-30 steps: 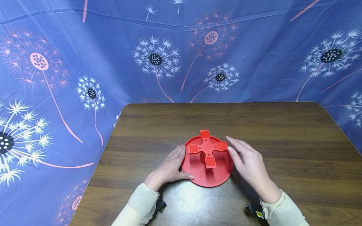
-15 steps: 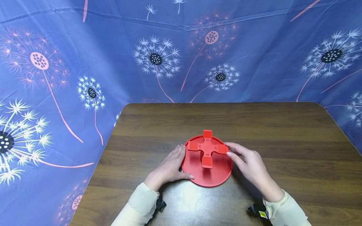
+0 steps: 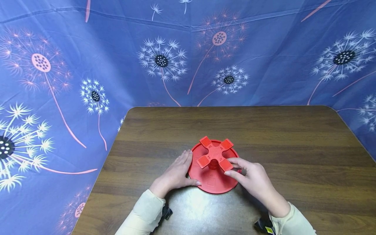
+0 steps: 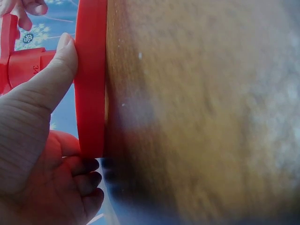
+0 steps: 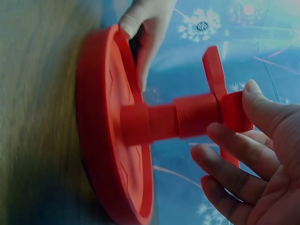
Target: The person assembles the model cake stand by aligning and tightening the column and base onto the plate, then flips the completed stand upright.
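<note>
The left hand clasps the rim of the red dish on the table; the right hand pinches one arm of the red cross above it. An uneven push or slack left hold could skid the dish.

Dandelion-print cloth behind a brown table

The blue cloth hangs beyond the table's far edge and past its left and right edges, a long crease crossing it near the top. White dandelions with black centres mingle with pink dandelions. The table has dark wood grain, rounded far corners and a pale glare toward its near side.
</note>
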{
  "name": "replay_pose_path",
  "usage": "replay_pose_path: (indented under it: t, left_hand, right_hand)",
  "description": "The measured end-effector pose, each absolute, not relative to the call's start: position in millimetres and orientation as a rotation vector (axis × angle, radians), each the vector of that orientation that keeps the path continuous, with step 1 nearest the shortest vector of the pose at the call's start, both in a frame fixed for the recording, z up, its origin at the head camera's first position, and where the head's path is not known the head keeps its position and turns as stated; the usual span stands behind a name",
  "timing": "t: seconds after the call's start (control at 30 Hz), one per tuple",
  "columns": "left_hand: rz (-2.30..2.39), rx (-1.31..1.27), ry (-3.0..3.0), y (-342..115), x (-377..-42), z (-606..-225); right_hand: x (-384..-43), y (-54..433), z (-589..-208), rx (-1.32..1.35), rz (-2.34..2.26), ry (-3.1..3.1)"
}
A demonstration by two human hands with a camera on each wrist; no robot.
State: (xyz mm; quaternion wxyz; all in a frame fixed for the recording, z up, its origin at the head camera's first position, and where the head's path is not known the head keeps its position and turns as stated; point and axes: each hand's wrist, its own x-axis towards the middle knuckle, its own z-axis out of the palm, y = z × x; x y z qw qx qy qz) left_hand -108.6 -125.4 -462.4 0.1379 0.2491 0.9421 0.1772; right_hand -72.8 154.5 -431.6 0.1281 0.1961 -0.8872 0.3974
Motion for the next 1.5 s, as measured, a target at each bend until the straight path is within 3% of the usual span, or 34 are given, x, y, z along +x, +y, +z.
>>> replay_pose_path:
  t: [0.8,1.03,1.3,1.5]
  left_hand:
    - [0.520,0.722,2.736,-124.4,-109.7,-464.7]
    - [0.523,0.717,2.730,-124.8,-109.0,-463.9]
    - [0.527,0.707,2.727,-125.0,-110.0,-463.9]
    - [0.515,0.706,2.726,-125.1,-110.1,-465.0]
  right_hand:
    - [-62.8,125.0,-435.4,0.560,0.771,-2.452]
    - [-67.0,134.9,-432.4,0.545,0.850,-2.357]
    - [-83.0,154.0,-428.4,0.318,1.006,-2.311]
    - [-89.5,157.0,-432.8,0.353,1.150,-2.458]
